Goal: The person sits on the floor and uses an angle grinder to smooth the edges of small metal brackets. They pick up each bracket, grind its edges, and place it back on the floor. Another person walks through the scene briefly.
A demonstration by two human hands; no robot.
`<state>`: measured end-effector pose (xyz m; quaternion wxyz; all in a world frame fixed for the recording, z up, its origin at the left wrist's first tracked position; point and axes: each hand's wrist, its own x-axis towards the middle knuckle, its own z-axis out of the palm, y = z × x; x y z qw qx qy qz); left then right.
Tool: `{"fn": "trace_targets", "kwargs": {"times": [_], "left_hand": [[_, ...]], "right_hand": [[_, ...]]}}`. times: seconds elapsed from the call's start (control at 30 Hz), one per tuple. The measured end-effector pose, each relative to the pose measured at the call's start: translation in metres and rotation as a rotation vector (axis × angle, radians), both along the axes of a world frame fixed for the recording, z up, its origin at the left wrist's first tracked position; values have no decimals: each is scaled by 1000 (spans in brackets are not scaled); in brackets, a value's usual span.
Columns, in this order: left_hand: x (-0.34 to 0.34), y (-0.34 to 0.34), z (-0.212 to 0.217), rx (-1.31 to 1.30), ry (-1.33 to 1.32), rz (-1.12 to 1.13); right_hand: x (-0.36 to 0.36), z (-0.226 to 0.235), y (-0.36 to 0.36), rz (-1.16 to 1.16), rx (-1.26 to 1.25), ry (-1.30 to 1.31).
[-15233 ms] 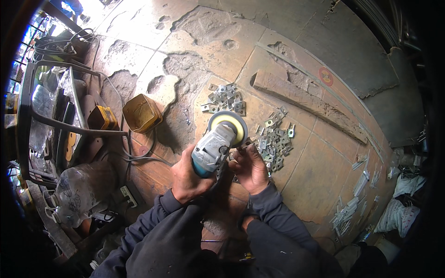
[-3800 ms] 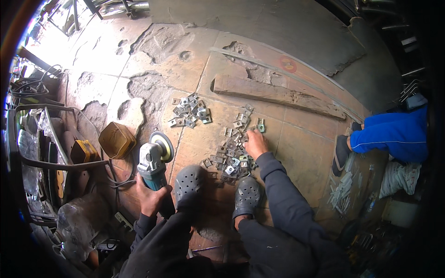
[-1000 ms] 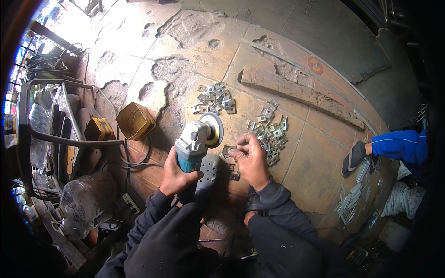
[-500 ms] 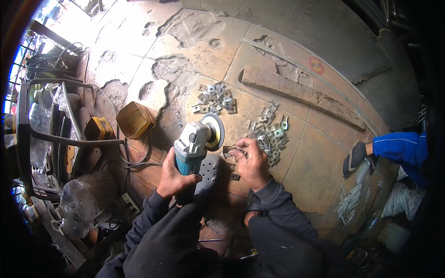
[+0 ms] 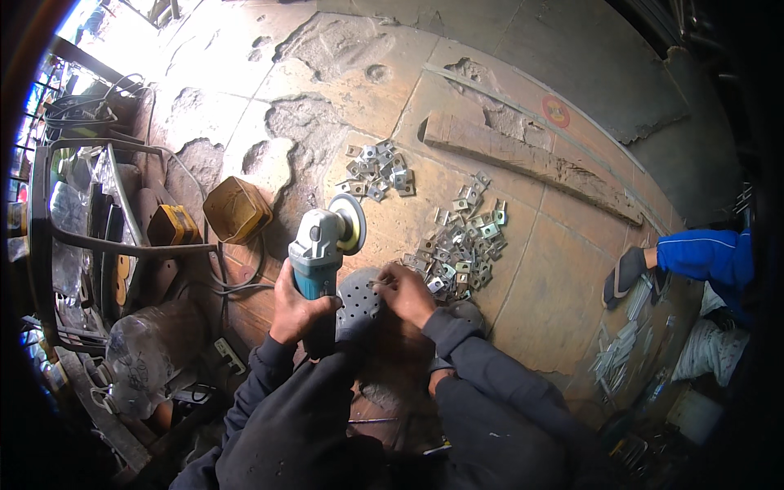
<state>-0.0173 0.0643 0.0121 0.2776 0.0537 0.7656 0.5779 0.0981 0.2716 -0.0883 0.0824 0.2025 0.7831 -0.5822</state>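
Angle grinder (image 5: 317,260) with a teal body, a silver-grey head and a round pale-yellow pad (image 5: 353,222) stands head-up near nine o'clock from the centre of our view, raised over the floor (image 5: 523,343). Our left hand (image 5: 300,309) is wrapped around its body, thumb across the front, pad facing toward two o'clock. Our right hand (image 5: 408,296) is just below the centre, near six o'clock, fingers bent and tips drawn close together; we cannot tell whether a small piece sits between them. Beneath that hand we see a grey perforated clog (image 5: 353,296). At three o'clock from the centre, a larger pile of small metal clips (image 5: 467,249) spreads over worn tiles, with a smaller pile (image 5: 380,167) near twelve o'clock, well apart from it. A rough wooden beam (image 5: 531,167) slants across two o'clock. Between nine and ten o'clock we find an open yellow-brown container (image 5: 255,225), and at eight o'clock a clear plastic jug (image 5: 143,359) on its side. Far out at three o'clock, another person's blue trouser leg (image 5: 702,257) ends in a dark sandal (image 5: 625,278); thin metal strips (image 5: 616,353) lie scattered at four o'clock.
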Motion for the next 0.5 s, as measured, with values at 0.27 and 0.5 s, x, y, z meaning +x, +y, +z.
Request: {"fn": "trace_targets", "kwargs": {"times": [0.27,0.5], "left_hand": [[0,-8,1,-19,38,16],[0,-14,2,-36,46,10]], "right_hand": [[-17,10,-5,530,766,155],[-19,22,13,407,407,-58]]}}
